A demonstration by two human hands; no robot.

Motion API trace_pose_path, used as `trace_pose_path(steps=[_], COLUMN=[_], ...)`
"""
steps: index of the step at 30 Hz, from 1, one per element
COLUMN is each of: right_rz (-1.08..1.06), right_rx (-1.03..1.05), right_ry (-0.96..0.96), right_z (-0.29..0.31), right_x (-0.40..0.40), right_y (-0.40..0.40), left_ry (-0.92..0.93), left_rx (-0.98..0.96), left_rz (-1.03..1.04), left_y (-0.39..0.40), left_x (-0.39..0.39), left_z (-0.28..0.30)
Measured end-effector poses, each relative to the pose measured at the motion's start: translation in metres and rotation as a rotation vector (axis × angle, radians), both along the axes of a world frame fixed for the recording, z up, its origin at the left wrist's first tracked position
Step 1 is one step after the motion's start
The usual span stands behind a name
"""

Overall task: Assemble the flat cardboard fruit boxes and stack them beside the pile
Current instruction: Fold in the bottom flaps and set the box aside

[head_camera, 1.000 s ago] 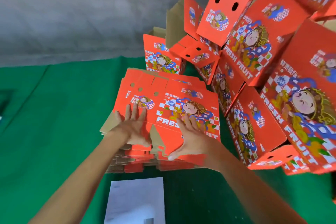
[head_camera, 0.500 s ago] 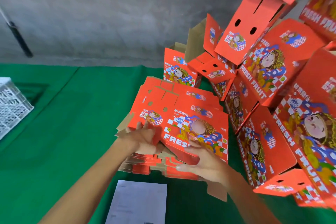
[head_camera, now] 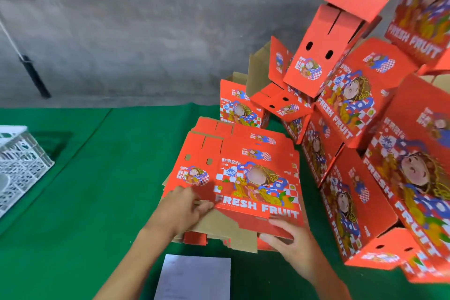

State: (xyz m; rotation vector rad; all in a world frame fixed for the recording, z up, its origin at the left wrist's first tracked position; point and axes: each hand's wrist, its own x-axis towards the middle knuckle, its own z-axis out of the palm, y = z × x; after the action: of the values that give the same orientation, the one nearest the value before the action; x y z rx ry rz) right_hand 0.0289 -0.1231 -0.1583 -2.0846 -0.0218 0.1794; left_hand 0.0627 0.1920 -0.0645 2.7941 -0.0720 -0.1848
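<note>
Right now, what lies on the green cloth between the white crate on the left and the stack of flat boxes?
Nothing: the head view shows bare green cloth from the white crate to the flat boxes.

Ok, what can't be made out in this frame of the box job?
Head view only:
- Stack of flat boxes: its count, covered by the lifted top box.
- Left hand: fingertips tucked under that box.
- Right hand: thumb behind the box edge.
- Assembled pile: cut off at the right and top.
- Paper sheet: print too small.
</note>
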Motion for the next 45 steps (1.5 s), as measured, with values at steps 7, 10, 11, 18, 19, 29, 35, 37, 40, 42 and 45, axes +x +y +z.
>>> trace_pose_path(steps=[7, 10, 11, 18, 19, 29, 35, 37, 40, 42, 45], right_rz=[-0.197, -0.504, -0.608, -0.553, -0.506, -0.395, -0.556, -0.570, -0.515, -0.473, -0.360], right_rx=[-0.228, -0.484, -0.495, 0.594, 0.613, 0.665, 0.620, 0.655, 0.616, 0.550, 0.473], right_ry=[-0.166, -0.317, -0.246, -0.136, -0.170, -0.480, -0.414, -0.332, -0.273, -0.254, -0.227], right_z=[0.015, 0.017, 0.018, 0.069, 0.076, 0.206, 0.202, 0.201, 0.205, 0.210, 0.214], right_x=[0.016, 0.026, 0.030, 0.075, 0.081, 0.109, 0.114, 0.115, 0.115, 0.114, 0.111], right_y=[0.002, -0.005, -0.010, 0.002, 0.002, 0.005, 0.006, 0.004, -0.003, -0.005, -0.011], left_ry=[-0.262, -0.378, -0.420, -0.526, -0.524, -0.850, -1.119, -1.181, -1.276, -1.255, -1.115], left_rx=[-0.189, -0.534, -0.680, -1.166, -1.274, -1.618, -1.727, -1.613, -1.053, -0.820, -0.784], left_rz=[0.042, 0.176, 0.246, 0.442, 0.474, 0.401, 0.277, 0.148, -0.141, -0.261, -0.272], left_y=[0.044, 0.053, 0.055, 0.046, 0.045, 0.032, 0.001, 0.000, 0.000, -0.001, -0.005], left_x=[0.008, 0.013, 0.014, 0.020, 0.021, 0.047, 0.039, 0.035, 0.036, 0.038, 0.042], left_z=[-0.001, -0.005, -0.004, 0.006, 0.014, 0.156, 0.174, 0.171, 0.167, 0.170, 0.170])
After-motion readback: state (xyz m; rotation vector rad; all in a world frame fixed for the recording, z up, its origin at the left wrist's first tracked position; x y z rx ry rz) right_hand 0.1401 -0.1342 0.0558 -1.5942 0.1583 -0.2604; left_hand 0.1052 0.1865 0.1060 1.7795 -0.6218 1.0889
